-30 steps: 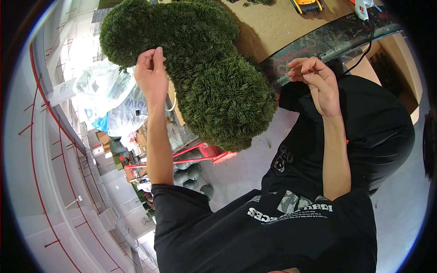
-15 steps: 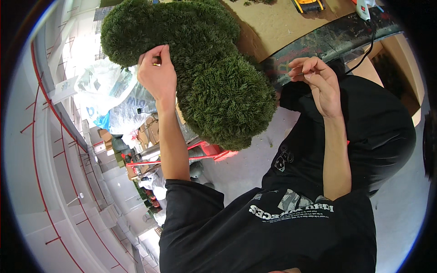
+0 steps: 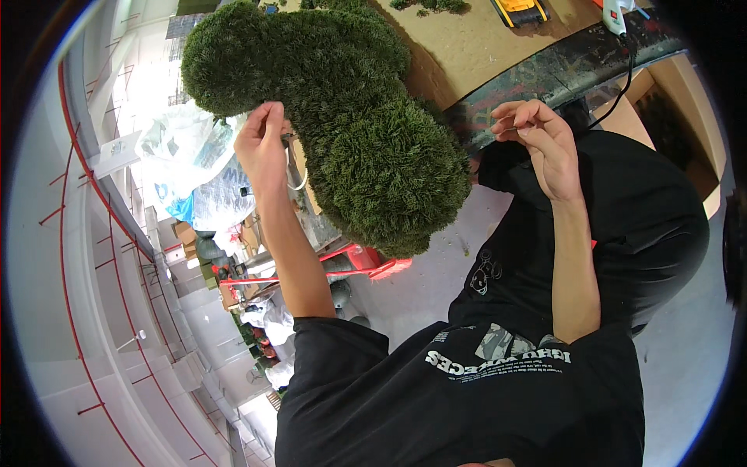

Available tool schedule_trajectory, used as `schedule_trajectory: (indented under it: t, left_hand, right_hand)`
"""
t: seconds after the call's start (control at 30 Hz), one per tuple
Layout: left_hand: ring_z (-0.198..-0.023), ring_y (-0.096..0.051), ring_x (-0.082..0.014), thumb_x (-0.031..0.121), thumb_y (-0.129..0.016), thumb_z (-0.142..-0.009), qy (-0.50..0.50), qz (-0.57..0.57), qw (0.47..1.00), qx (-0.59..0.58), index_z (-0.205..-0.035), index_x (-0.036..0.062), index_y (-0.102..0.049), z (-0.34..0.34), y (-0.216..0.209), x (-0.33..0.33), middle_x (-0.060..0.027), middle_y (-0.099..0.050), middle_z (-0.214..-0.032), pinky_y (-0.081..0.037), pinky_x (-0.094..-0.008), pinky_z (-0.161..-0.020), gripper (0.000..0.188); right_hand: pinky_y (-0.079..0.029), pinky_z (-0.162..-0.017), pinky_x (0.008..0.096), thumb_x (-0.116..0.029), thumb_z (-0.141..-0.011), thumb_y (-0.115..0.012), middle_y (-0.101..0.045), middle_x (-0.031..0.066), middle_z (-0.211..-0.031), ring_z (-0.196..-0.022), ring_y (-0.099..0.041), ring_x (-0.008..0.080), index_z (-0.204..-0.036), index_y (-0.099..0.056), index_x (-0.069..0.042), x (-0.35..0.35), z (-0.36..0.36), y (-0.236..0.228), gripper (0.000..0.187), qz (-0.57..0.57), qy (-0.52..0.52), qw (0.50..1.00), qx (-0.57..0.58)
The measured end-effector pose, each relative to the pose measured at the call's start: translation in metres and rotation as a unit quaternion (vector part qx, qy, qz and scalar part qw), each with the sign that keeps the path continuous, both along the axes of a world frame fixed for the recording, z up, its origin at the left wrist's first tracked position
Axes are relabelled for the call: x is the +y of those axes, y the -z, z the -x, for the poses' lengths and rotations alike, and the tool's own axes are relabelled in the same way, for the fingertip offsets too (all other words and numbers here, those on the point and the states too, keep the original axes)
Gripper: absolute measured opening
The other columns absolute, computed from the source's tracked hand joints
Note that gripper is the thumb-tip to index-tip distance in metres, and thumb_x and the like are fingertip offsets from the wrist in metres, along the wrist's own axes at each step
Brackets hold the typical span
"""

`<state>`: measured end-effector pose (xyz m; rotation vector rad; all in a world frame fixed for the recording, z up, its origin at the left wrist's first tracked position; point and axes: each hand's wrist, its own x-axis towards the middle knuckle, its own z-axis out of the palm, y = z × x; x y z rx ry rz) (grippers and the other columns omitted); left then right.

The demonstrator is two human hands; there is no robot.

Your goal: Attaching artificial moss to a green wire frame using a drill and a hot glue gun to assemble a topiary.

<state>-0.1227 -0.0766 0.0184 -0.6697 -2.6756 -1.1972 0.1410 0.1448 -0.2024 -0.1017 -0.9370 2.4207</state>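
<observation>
A large, lumpy shape covered in dense green artificial foliage [image 3: 389, 156] lies in front of me, with rounded lobes at its far left and near end. My left hand [image 3: 263, 148] is at the left edge of the foliage, thumb and fingertips pinched together; whatever is between them is hidden. To the right of the foliage, apart from it, my right hand [image 3: 545, 152] is raised above my dark-clothed leg. Its fingers are bent toward the thumb, with a tiny dark sliver near the tips that is too small to name.
A brown work surface [image 3: 459, 47] with a dark, paint-stained edge [image 3: 545, 86] extends behind. On it are a yellow-and-black tool [image 3: 520, 11] and a white glue gun [image 3: 615, 19] with a black cord. An open cardboard box [image 3: 692, 101] stands right; plastic bags [image 3: 183, 156] lie left.
My left hand has drawn back toward me from over the foliage to its left edge, its fingertips closer together. The right hand has barely moved.
</observation>
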Motion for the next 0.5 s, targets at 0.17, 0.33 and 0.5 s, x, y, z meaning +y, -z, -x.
schedule_trajectory:
  t: [0.17,0.33,0.5]
  left_hand:
    - [-0.082,-0.064,-0.0142,0.012,-0.069,-0.105,0.109,-0.168,0.971,-0.13,-0.116,-0.0065,-0.07,-0.003,-0.025,-0.056,-0.0069,-0.069,-0.093,-0.052,-0.0284,-0.079,0.022]
    - [-0.085,-0.063,-0.0169,0.012,-0.064,-0.107,0.167,-0.281,0.935,-0.141,-0.11,-0.0013,-0.068,-0.007,-0.034,-0.108,-0.0044,-0.067,-0.101,-0.052,-0.034,-0.083,0.015]
    - [-0.083,-0.055,-0.0162,0.019,-0.066,-0.106,0.225,-0.53,0.808,-0.125,-0.101,0.0104,-0.062,0.016,-0.046,-0.164,0.0009,-0.062,-0.092,-0.048,-0.0347,-0.083,0.011]
  right_hand:
    - [-0.053,-0.099,0.0383,-0.007,-0.096,-0.055,-0.065,0.0188,-0.125,-0.11,-0.067,0.0236,-0.102,-0.058,-0.004,-0.001,0.002,-0.002,0.008,0.005,-0.001,1.0,-0.007]
    - [-0.053,-0.099,0.0387,-0.006,-0.096,-0.055,-0.065,0.0181,-0.125,-0.11,-0.067,0.0239,-0.102,-0.058,-0.004,-0.002,0.002,-0.002,0.008,0.007,-0.001,1.0,-0.01]
    - [-0.053,-0.099,0.0381,-0.005,-0.097,-0.054,-0.066,0.0181,-0.125,-0.11,-0.067,0.0236,-0.103,-0.059,-0.004,-0.002,0.001,0.002,0.008,0.005,0.001,1.0,-0.004]
